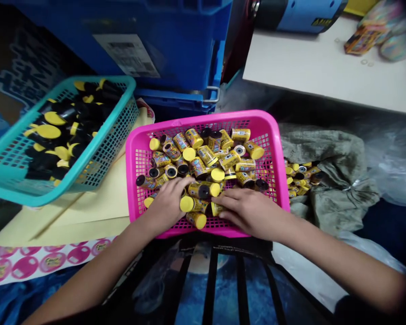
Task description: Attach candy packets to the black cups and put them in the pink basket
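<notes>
Many small yellow printed canisters [208, 155], some with yellow caps and others with black ends showing, lie jumbled in a pink plastic basket [203, 118] in front of me. My left hand [169, 201] reaches into its near left part, fingers curled against a canister [196, 190] lying on its side; the thumb is partly hidden by a yellow-capped canister [186, 204]. At the near right, my right hand [248, 210] has its fingers and thumb around another yellow canister [216, 209], its cap end covered by the fingers.
A teal basket [50, 196] of black pieces with yellow parts stands left. Blue crates [169, 58] rise behind. At right, an opened grey sack [334, 158] holds more canisters [299, 178]. A white tabletop [325, 67] carries a blue machine [301, 16] and a small orange packet [363, 40].
</notes>
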A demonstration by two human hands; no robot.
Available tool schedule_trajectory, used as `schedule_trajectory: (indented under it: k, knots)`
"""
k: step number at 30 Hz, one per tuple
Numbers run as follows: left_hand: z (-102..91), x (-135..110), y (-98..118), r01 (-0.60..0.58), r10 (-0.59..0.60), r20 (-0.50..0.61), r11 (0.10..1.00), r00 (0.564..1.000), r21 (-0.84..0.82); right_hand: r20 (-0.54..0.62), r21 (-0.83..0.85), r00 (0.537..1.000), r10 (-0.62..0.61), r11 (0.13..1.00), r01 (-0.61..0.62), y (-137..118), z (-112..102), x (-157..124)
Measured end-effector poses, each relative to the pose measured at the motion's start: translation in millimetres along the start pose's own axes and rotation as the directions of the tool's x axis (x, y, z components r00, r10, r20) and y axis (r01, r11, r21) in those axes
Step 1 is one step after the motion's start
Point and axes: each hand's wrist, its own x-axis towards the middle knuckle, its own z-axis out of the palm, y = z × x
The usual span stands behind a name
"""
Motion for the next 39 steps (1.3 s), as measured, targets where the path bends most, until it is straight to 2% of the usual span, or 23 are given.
schedule_trajectory:
  k: [3,5,7,9,10,11,12,14,15,16,18,20,23,26,29,31,33,35,37,39]
  knots:
    - [1.8,2,1,-0.035,0.034,-0.022,0.999,0.999,-0.03,-0.169,0.196,0.984,0.05,0.981,-0.016,-3,-5,-10]
    - [2.4,5,7,-0.055,0.056,-0.008,0.998,0.998,0.035,-0.322,0.231,0.941,0.103,0.973,-0.027,-3,-9,-12]
    - [-2.0,5,14,-0.091,0.09,0.015,0.992,0.996,0.092,-0.427,0.174,0.898,0.108,0.984,-0.035,-1,-13,-12]
    - [-13.2,-3,17,-0.133,0.134,0.001,0.986,0.991,0.104,-0.445,0.039,0.891,0.09,0.996,-0.081,2,-18,-17]
    - [-20.5,-9,16,-0.125,0.129,-0.037,0.986,0.991,0.106,-0.426,-0.04,0.9,0.092,0.992,-0.121,3,-19,-20]
    - [-28.2,-17,14,-0.066,0.078,-0.097,0.991,0.992,0.118,-0.393,-0.122,0.914,0.103,0.979,-0.163,4,-19,-25]
    - [-35.2,-24,11,0.042,-0.02,-0.158,0.99,0.987,0.138,-0.344,-0.203,0.931,0.117,0.959,-0.196,3,-19,-30]
    - [-44.1,-34,5,0.344,-0.301,-0.217,0.918,0.928,0.196,-0.212,-0.348,0.964,0.163,0.909,-0.231,0,-15,-37]
    - [-45.3,-35,5,0.466,-0.432,-0.183,0.853,0.883,0.235,-0.143,-0.409,0.971,0.192,0.882,-0.235,-3,-12,-38]
    - [-44.3,-32,5,0.541,-0.535,-0.104,0.792,0.838,0.283,-0.083,-0.456,0.97,0.227,0.857,-0.239,-5,-9,-36]
    - [-38.3,-18,11,0.574,-0.647,0.098,0.728,0.756,0.374,0.011,-0.502,0.95,0.313,0.823,-0.266,-7,-4,-26]
    - [-32.3,-1,17,0.548,-0.667,0.223,0.724,0.71,0.419,0.088,-0.514,0.92,0.382,0.809,-0.287,-5,0,-11]
    - [-31.2,14,16,0.502,-0.607,0.329,0.79,0.724,0.353,0.147,-0.524,0.889,0.434,0.796,-0.302,1,0,3]
    - [-35.6,13,4,0.454,-0.477,0.447,0.875,0.757,0.165,0.141,-0.508,0.903,0.406,0.812,-0.286,5,-2,2]
    - [-37.4,6,-6,0.425,-0.384,0.491,0.905,0.782,0.032,0.121,-0.469,0.929,0.35,0.845,-0.257,5,0,-5]
    - [-34.8,4,-8,0.439,-0.38,0.487,0.899,0.786,-0.007,0.088,-0.455,0.933,0.348,0.848,-0.273,3,3,-7]
    - [-28.5,2,-7,0.46,-0.372,0.462,0.884,0.805,-0.089,0.059,-0.458,0.917,0.393,0.827,-0.325,1,8,-7]
    - [-19.9,-2,-6,0.503,-0.403,0.383,0.838,0.831,-0.21,0.062,-0.429,0.909,0.412,0.833,-0.349,1,10,-7]
    - [-12.8,-6,-6,0.537,-0.469,0.274,0.79,0.84,-0.296,0.065,-0.311,0.935,0.35,0.897,-0.314,1,7,-9]
    - [-11.5,-11,-7,0.539,-0.495,0.213,0.78,0.842,-0.318,0.004,-0.134,0.966,0.26,0.957,-0.257,1,-1,-15]
